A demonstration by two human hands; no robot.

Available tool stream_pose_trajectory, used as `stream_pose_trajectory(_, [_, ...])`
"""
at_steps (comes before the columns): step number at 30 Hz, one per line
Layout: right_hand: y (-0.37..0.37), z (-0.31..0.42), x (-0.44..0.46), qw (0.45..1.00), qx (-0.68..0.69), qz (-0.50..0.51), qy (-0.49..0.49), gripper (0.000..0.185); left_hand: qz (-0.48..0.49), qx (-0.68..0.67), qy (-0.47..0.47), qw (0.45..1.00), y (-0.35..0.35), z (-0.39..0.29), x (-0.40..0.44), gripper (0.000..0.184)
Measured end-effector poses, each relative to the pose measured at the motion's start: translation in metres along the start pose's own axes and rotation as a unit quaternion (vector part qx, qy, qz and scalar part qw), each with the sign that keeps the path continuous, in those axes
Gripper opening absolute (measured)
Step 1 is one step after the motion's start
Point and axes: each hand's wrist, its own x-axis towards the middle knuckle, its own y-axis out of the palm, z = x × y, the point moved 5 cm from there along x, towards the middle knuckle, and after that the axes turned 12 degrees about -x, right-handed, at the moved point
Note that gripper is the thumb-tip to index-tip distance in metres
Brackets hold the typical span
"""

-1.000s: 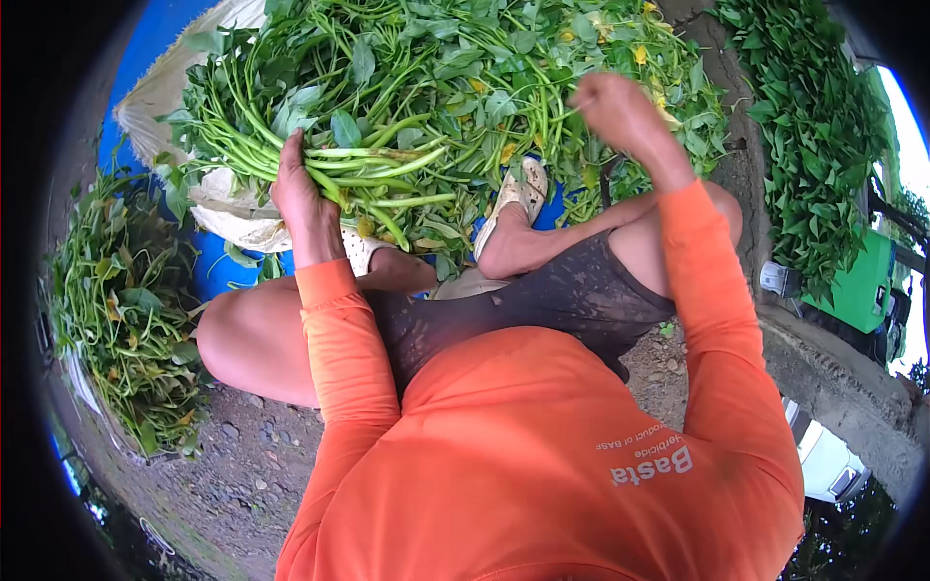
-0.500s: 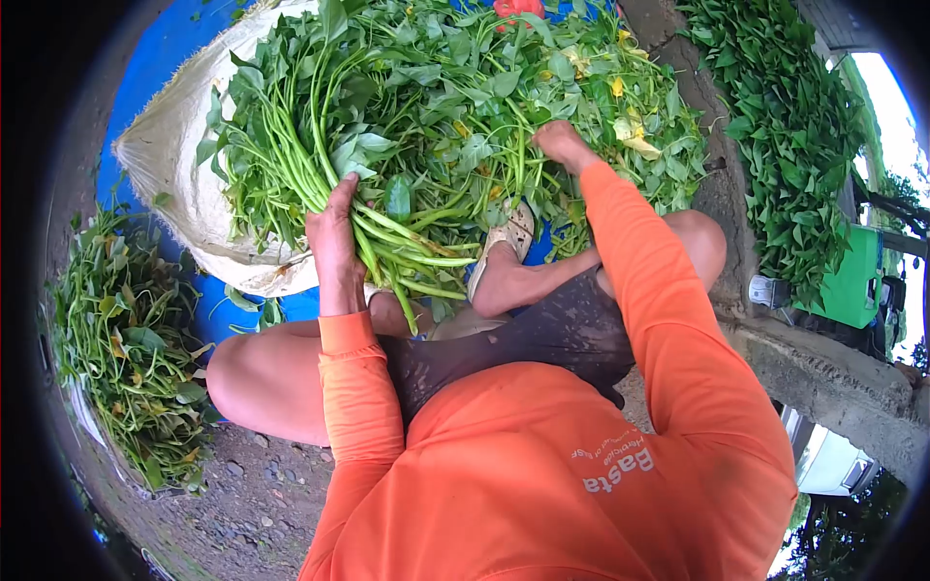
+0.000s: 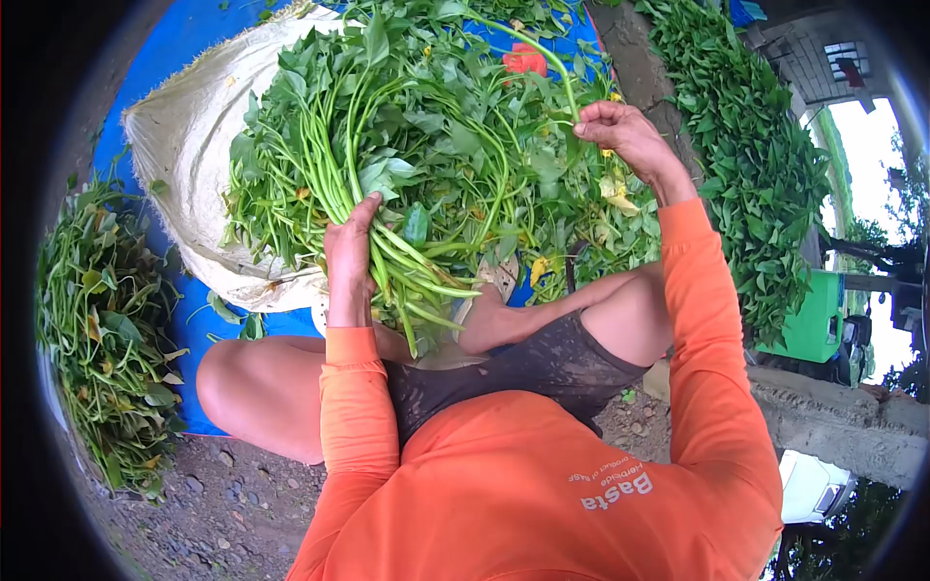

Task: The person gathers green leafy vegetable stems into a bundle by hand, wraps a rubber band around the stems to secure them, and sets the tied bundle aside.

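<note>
Low down, left grip [image 3: 349, 250] clasps the bundle [image 3: 332, 174]; right grip [image 3: 632, 142] seemingly pinches a stem's end [image 3: 571, 102].

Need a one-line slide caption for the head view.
Left hand grips a bunch of leafy stems, right hand holds a single stem, with loose greens piled in front.

Between the hands [image 3: 351, 252], room lies only above the leafy pile [image 3: 542, 169].
</note>
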Motion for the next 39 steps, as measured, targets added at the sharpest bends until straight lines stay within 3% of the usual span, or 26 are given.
stream_pose_trajectory(2, [-0.003, 0.007, 0.0, 0.993, 0.079, -0.074, -0.044, 0.027, -0.008, 0.004, -0.011, 1.0, -0.002, 0.004, 0.002, 0.026])
stream_pose_trajectory(5, [0.013, 0.034, -0.014, 0.983, 0.091, -0.147, -0.057, 0.028, 0.009, -0.015, -0.018, 1.0, -0.007, 0.017, 0.012, 0.027])
stream_pose_trajectory(9, [0.055, 0.069, -0.032, 0.969, 0.061, -0.224, -0.085, 0.033, -0.001, -0.013, -0.036, 0.999, -0.01, 0.029, 0.012, 0.027])
stream_pose_trajectory(10, [0.065, 0.09, -0.042, 0.955, -0.006, -0.268, -0.124, 0.032, -0.005, -0.015, -0.043, 0.999, -0.012, 0.036, 0.016, 0.028])
stream_pose_trajectory(13, [0.141, 0.118, -0.058, 0.939, -0.079, -0.264, -0.206, 0.03, 0.012, -0.037, -0.032, 0.999, -0.017, 0.053, 0.021, 0.028])
stream_pose_trajectory(16, [0.223, 0.11, -0.07, 0.968, -0.101, -0.079, -0.213, 0.028, 0.061, -0.076, -0.043, 0.994, -0.014, 0.06, 0.013, 0.028])
stream_pose_trajectory(17, [0.238, 0.099, -0.071, 0.974, -0.065, -0.08, -0.201, 0.028, 0.074, -0.066, -0.017, 0.995, -0.016, 0.063, 0.018, 0.034])
stream_pose_trajectory(22, [0.24, 0.099, -0.074, 0.979, -0.062, -0.089, -0.171, 0.033, 0.08, -0.123, -0.029, 0.989, -0.014, 0.059, 0.008, 0.049])
stream_pose_trajectory(26, [0.247, 0.115, -0.076, 0.965, -0.168, -0.054, -0.193, 0.032, 0.119, -0.048, -0.009, 0.992, -0.008, 0.055, 0.007, 0.039])
stream_pose_trajectory(29, [0.249, 0.093, -0.071, 0.966, -0.069, -0.018, -0.247, 0.03, 0.107, -0.058, -0.027, 0.992, -0.014, 0.05, 0.01, 0.029])
stream_pose_trajectory(30, [0.23, 0.079, -0.061, 0.978, 0.063, 0.016, -0.201, 0.03, 0.1, -0.057, -0.039, 0.993, -0.017, 0.048, 0.011, 0.028])
stream_pose_trajectory(33, [0.14, 0.055, -0.048, 0.978, 0.158, -0.129, -0.033, 0.026, 0.111, -0.058, -0.047, 0.991, -0.016, 0.033, 0.005, 0.029])
stream_pose_trajectory(34, [0.125, 0.049, -0.046, 0.971, 0.174, -0.153, -0.061, 0.025, 0.12, -0.076, -0.062, 0.988, -0.009, 0.026, -0.003, 0.03])
stream_pose_trajectory(39, [0.111, 0.067, -0.074, 0.973, 0.173, -0.065, -0.138, 0.023, 0.168, -0.077, -0.076, 0.98, 0.003, 0.018, -0.009, 0.032])
